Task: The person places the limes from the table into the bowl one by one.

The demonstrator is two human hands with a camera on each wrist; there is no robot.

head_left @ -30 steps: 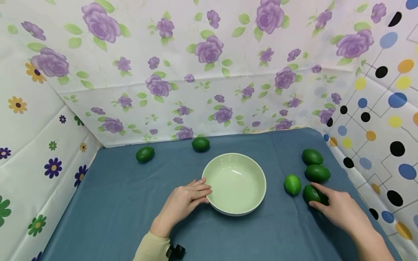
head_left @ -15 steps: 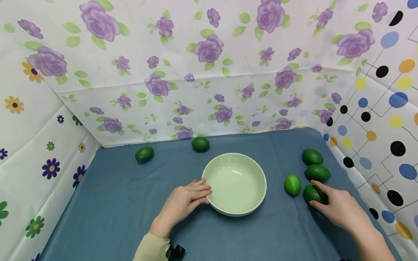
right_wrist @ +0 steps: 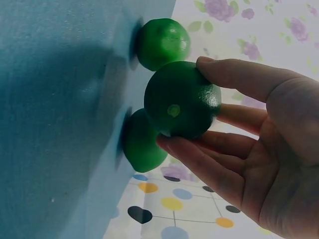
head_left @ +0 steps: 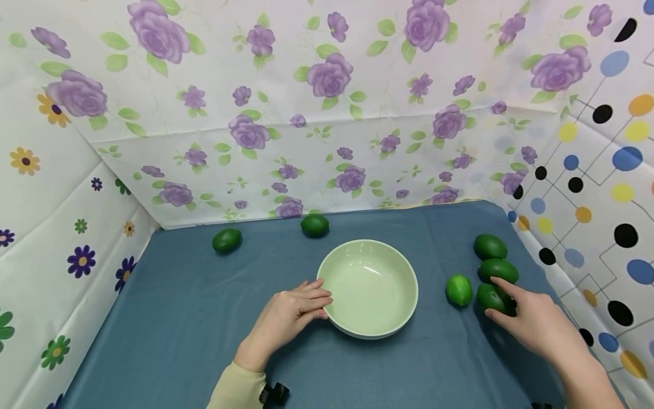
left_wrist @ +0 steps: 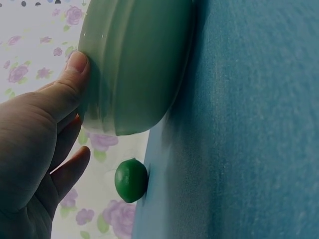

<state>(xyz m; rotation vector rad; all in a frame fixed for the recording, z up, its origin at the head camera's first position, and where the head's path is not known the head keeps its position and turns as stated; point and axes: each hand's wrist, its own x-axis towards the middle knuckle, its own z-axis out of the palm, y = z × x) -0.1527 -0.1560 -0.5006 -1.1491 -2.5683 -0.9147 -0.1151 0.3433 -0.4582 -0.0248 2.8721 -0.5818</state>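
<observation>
A pale green bowl (head_left: 368, 289) stands on the blue cloth. At its left rim, my left hand (head_left: 293, 312) holds it, with the thumb (left_wrist: 75, 69) against the outer wall and fingers over the edge. On the right, my right hand (head_left: 536, 324) pinches a dark green oval fruit (right_wrist: 182, 102) between thumb and fingers. Blue cloth shows beside that fruit in the right wrist view; whether it touches the cloth, I cannot tell. Just behind it lies another dark green fruit (head_left: 498, 271), with a third such fruit (head_left: 490, 247) farther back. To its left is a brighter lime (head_left: 458, 290).
Two more dark green fruits lie at the back, one at left (head_left: 227, 241) and one behind the bowl (head_left: 314, 225). A flowered sheet (head_left: 327, 142) hangs along the back edge. A dotted sheet (head_left: 608, 216) bounds the right side, and a daisy-print sheet (head_left: 56, 227) the left.
My right hand and the fruit in its fingers have shifted slightly away from me, closer to the fruit behind. My left hand and the bowl look unmoved.
</observation>
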